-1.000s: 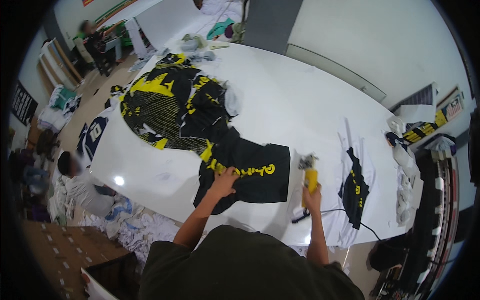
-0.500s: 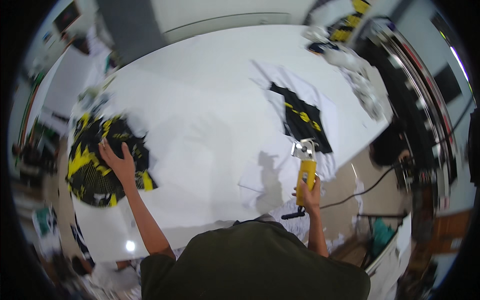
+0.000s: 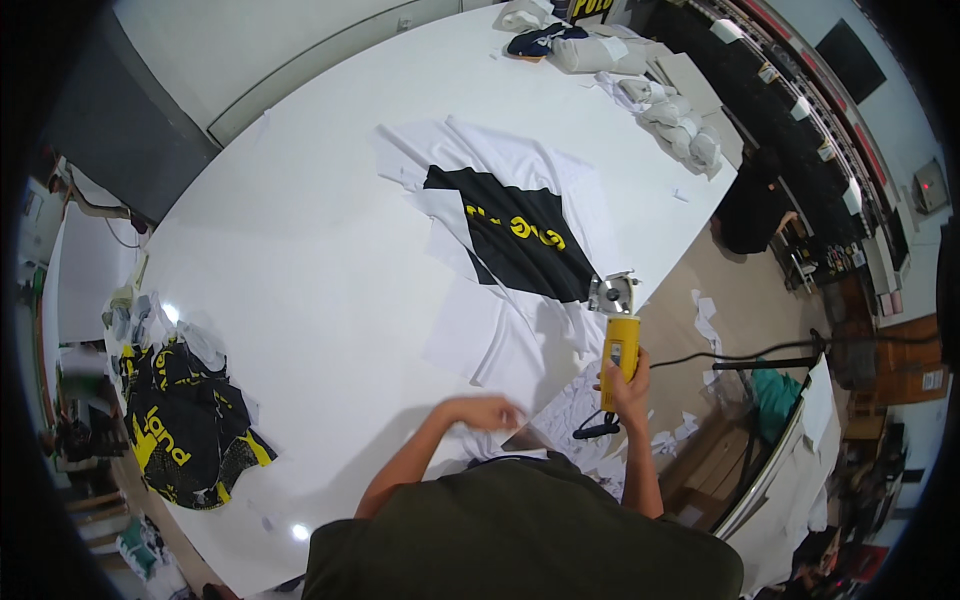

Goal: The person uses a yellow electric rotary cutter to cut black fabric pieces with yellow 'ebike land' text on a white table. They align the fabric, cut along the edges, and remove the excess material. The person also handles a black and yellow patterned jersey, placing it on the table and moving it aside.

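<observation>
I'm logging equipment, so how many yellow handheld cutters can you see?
1: the yellow cutter in the right hand, its metal head near the black-and-yellow cloth; the fabric heap at left could hide more.

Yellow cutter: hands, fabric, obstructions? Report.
Right hand gripping yellow cutter; left hand blurred, grip unclear. Black printed piece lying on white fabric, corner by cutter head, contact unclear. Cord trailing right, clear of that piece.

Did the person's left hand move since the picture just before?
Yes. Judged against the white table, the left hand left the black-and-yellow clothing pile and moved right, near the table's front edge.
</observation>
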{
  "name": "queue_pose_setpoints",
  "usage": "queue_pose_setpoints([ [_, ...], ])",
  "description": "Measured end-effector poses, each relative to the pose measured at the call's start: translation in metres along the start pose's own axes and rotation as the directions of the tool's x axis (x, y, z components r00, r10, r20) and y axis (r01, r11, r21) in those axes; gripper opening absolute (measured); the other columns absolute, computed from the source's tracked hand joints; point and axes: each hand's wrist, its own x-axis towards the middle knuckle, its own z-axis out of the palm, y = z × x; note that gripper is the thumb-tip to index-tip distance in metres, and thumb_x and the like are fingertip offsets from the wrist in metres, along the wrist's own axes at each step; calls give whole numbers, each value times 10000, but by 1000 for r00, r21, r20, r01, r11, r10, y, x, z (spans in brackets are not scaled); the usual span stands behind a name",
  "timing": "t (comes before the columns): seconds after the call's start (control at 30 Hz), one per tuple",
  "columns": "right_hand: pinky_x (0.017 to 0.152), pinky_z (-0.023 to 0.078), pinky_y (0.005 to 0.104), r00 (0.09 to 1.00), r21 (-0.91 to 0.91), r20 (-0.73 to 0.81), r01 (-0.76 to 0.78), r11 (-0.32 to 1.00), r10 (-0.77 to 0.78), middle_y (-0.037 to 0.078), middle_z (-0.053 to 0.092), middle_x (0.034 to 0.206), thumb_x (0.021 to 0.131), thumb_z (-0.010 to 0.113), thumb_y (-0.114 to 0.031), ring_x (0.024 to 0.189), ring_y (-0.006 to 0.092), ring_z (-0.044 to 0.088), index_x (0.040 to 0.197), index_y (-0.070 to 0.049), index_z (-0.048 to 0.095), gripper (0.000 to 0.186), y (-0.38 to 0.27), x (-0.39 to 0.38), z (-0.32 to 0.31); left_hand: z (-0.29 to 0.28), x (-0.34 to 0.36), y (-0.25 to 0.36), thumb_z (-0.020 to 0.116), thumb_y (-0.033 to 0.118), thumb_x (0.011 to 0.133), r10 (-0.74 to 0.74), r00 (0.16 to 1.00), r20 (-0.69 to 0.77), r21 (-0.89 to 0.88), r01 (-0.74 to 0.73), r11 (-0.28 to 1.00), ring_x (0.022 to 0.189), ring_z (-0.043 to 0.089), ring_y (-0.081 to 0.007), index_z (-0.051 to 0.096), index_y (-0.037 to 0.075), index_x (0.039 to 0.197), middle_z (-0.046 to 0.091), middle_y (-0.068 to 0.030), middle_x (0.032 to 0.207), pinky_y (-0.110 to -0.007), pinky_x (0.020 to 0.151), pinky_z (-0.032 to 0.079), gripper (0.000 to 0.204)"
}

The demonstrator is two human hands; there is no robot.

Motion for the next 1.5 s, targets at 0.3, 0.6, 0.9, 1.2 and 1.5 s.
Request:
queue_pose_setpoints([
  [0.3,643,634,352,997,47,10,-74,996,73,164,605,1115,977,656,-124,821,196,682,1418,9,369,543,-2,88,-26,-193,16,-67,550,436,1042,246,-37,-969,155,685,712,1528,296,-409,362,-7,1575,332,-252,1637,-562,1241,216,718],
  [0.6,635,638,372,994,19,17,-112,993,112,168,610,1085,990,653,-169,816,219,689,1432,4,351,563,11,174,-13,-5,-123,-90,566,500,1015,-456,-235,-858,-477,694,539,1559,185,-468,247,-44,1608,186,-307,1677,-605,1243,186,865],
  [0.9,681,658,382,982,-21,85,-166,986,167,198,622,1102,979,669,-166,859,238,703,1462,22,335,617,-21,224,32,-117,-92,-49,625,162,961,93,-282,-955,-108,623,775,1508,268,-494,337,-43,1552,287,-337,1604,-563,1236,226,688],
  [1.2,666,640,369,986,-78,101,-123,989,130,176,651,1051,951,680,-125,802,212,696,1468,23,350,631,-19,216,37,-342,-95,-102,387,726,1001,-45,-144,-988,-148,858,491,1601,133,-336,301,219,1647,232,-83,1721,-745,1200,57,826],
  [1.5,651,631,355,969,-82,209,-113,990,128,151,673,999,937,685,-139,789,193,691,1445,48,365,628,-15,204,52,-165,-264,-191,369,697,1028,-292,-711,-639,-744,475,470,1566,84,-501,225,81,1651,172,-293,1686,-721,1203,106,888],
])
